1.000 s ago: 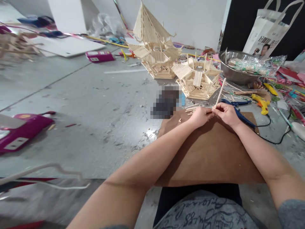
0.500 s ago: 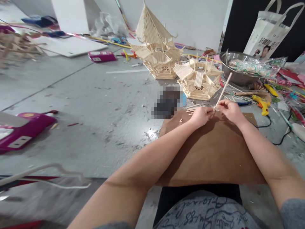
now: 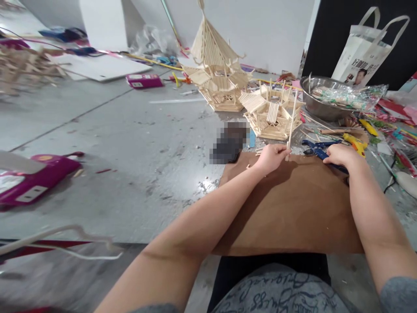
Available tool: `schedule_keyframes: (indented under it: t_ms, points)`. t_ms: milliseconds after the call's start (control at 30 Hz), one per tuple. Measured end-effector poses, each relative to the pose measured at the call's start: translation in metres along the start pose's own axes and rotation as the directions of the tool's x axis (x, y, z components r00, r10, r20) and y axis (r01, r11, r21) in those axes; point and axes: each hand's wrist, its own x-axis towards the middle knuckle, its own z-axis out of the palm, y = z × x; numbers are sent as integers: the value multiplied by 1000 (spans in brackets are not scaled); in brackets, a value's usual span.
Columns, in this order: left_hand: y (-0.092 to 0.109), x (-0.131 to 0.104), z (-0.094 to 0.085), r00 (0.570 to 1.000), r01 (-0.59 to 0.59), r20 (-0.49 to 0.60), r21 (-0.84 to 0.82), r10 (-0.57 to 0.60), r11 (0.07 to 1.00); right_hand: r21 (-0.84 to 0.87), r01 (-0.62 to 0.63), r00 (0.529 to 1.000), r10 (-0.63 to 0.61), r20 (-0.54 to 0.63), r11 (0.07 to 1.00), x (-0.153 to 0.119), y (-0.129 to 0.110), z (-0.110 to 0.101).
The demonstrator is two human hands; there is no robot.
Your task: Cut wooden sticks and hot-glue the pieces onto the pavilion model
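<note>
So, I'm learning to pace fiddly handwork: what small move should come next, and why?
Probably close the right hand around the blue tool and lift it: the fingers are at its handles, while the left hand holds the long wooden stick near its lower end, leaving the right hand free for the tool.

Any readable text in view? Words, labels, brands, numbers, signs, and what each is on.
"Quality": grey shirt, low in view.
"Swiss": same shirt, script, probable reading.
"Original": same shirt, top line, distorted, best guess.
Dark characters: white bag, too blurred to quote.
Labels: near purple box and far purple box, nothing legible.
No readable numbers or signs.
</note>
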Motion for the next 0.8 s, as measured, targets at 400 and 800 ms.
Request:
schedule_keyframes:
  t_ms: [400,800]
  points:
    - [1,0,0,998,-53,14,-155,55,986,754,154,988,-110,-108,638,-38,22,-38]
    - [11,-6,1,980,86,197,-399,-6,913,968,218,930,-328,-167,124,-26,-4,-19]
